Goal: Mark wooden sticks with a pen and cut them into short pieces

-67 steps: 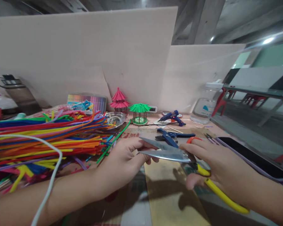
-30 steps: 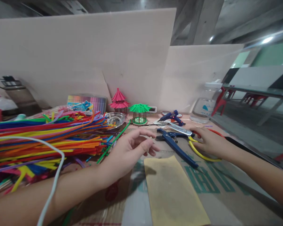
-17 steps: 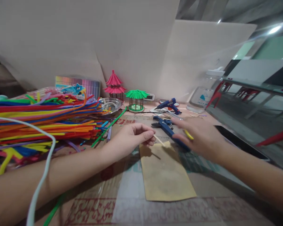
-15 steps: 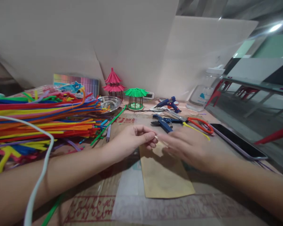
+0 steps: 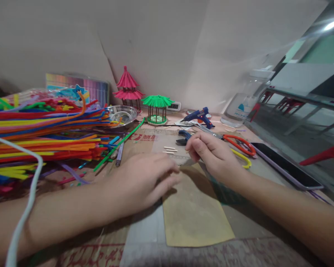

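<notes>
My right hand [image 5: 214, 157] is closed in a pinch above the far end of a tan sheet [image 5: 197, 215] that looks like sandpaper. A tiny pale tip of a short wooden stick shows at its fingers; the rest is hidden. To the left, my left hand [image 5: 147, 180] hovers by the sheet's edge with thumb and fingers apart, holding nothing visible. Several short wooden sticks [image 5: 170, 150] lie just beyond the sheet, between the hands. Blue-handled cutters [image 5: 183, 137] lie behind my right hand, partly covered by it.
Bundles of colored pipe cleaners [image 5: 44, 126] fill the left side. A green-roofed model pavilion [image 5: 157, 107], a pink one [image 5: 128, 87], a metal dish [image 5: 124, 115] and a glue gun [image 5: 199, 118] stand behind. Orange-handled scissors [image 5: 240, 144] and a phone [image 5: 286, 167] lie right. A white cable [image 5: 30, 196] crosses my left forearm.
My left hand has opened from its pinch on the small stick and drawn back left. The right hand has gone from flat to pinching and moved up slightly. The sticks beyond the sheet are now visible.
</notes>
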{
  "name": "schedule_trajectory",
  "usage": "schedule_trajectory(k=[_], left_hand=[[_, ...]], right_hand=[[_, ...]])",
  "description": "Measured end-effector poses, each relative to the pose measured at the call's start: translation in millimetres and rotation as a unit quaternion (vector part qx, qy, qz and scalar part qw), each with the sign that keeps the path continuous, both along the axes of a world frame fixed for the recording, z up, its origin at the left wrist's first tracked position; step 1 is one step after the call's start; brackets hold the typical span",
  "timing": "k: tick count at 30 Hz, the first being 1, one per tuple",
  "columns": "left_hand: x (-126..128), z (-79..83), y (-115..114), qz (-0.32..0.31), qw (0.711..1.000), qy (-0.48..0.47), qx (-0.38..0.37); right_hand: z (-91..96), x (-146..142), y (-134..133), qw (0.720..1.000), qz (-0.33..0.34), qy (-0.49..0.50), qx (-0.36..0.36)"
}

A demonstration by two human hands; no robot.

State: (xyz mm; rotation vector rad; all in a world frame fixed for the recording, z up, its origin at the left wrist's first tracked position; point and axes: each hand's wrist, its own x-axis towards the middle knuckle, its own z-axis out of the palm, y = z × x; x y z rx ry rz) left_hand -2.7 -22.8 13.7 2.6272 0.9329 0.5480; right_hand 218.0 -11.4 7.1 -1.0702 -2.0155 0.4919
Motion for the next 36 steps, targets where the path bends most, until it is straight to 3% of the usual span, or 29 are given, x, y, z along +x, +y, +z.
schedule_trajectory(k=[3,8,19,25,28,32,36], left_hand=[[-5.5,-2.9,-15.0,-0.049,0.979,0.144,0.136],[1.0,-9.8,-23.9,-0.088,0.947,0.184,0.250],[9.0,-5.7,-26.1,-0.014,0.936,0.212,0.282],[9.2,-3.2,-27.0,-0.024,0.932,0.224,0.284],[10.2,-3.3,-27.6,-0.024,0.935,0.219,0.279],[12.6,-6.1,-27.0,-0.029,0.934,0.199,0.295],[12.9,-6.4,-27.8,-0.024,0.931,0.207,0.299]], right_hand=[[-8.7,0.9,0.5,0.995,0.016,-0.026,-0.093],[-15.6,-7.3,-3.1,0.988,0.074,-0.102,-0.085],[-17.2,-16.5,2.6,0.973,0.083,-0.213,-0.021],[-12.5,1.4,-3.3,0.958,0.028,-0.284,-0.022],[-13.7,0.3,-3.9,0.963,0.017,-0.265,-0.032],[-16.1,-19.1,0.6,0.975,0.064,-0.206,-0.048],[-11.2,-23.3,2.3,0.966,0.068,-0.246,-0.043]])
